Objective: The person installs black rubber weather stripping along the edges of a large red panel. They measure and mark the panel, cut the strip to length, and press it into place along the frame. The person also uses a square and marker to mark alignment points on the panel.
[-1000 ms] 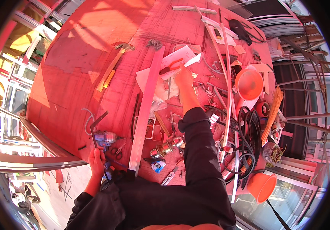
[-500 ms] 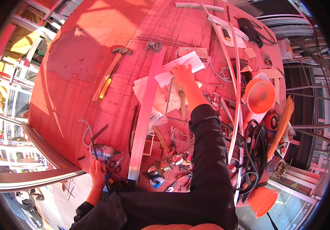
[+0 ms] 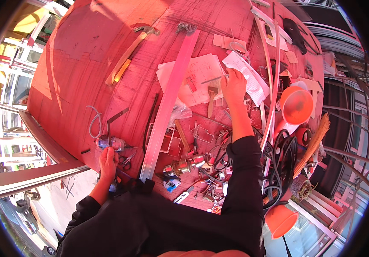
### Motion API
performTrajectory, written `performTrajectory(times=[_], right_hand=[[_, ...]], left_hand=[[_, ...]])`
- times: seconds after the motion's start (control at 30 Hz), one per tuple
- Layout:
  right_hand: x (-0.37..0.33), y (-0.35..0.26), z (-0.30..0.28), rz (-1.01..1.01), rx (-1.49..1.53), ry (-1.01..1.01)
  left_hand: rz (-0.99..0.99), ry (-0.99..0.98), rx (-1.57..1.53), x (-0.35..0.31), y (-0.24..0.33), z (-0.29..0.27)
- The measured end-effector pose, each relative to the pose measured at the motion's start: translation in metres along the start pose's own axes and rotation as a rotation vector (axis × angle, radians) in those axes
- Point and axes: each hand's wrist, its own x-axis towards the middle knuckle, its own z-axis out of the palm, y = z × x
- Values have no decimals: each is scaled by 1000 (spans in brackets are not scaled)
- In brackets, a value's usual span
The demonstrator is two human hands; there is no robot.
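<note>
My left hand (image 3: 108, 159) is closed around the lower end of a dark, flat, angled bar (image 3: 109, 125), whose bent arm points up and right. Just beyond it lies a blue cordless drill (image 3: 115, 143). My right hand (image 3: 234, 87) is at the left edge of white written sheets (image 3: 253, 80), and a thin grey stick (image 3: 213, 79) runs out leftward from its bent fingertips. Larger pale paper (image 3: 204, 70) lies flat under the stick. A paintbrush (image 3: 211, 100) rests just left of the right wrist. How the fingers grip the stick is partly hidden.
A long metal profile (image 3: 167, 109) crosses the red tabletop between my hands. A hammer (image 3: 129, 53) lies far left, scissors (image 3: 127, 162) near the drill. Small hardware, a metal cylinder (image 3: 184, 165), black cable coils (image 3: 281, 165) and an orange bucket (image 3: 297, 105) crowd the right.
The written sheets have shifted right across the larger paper. The thin stick has turned from nearly upright to sideways at my right fingertips. My left hand keeps the angled bar; the view has shifted.
</note>
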Motion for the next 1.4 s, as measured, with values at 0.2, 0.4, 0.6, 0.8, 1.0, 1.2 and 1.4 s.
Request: performTrajectory(times=[0.2,0.4,0.6,0.8,1.0,1.2,1.4], right_hand=[[-85,-175,32,-450,335,-325],[-133,-213,42,-488,292,-463],[-126,-225,34,-382,-48,-545],[-175,-301,45,-421,119,-679],[-263,-365,56,-420,199,-859],[-314,-402,66,-355,-53,-907],[-316,-386,68,-24,180,-936]], left_hand=[[58,-48,-46,-4,11,6],[226,93,-111,-23,25,-32],[380,295,-173,-43,33,-90],[443,341,-134,-73,13,-133],[435,219,-177,-100,0,-159],[375,119,-76,-131,0,-182],[471,17,209,-160,3,-206]])
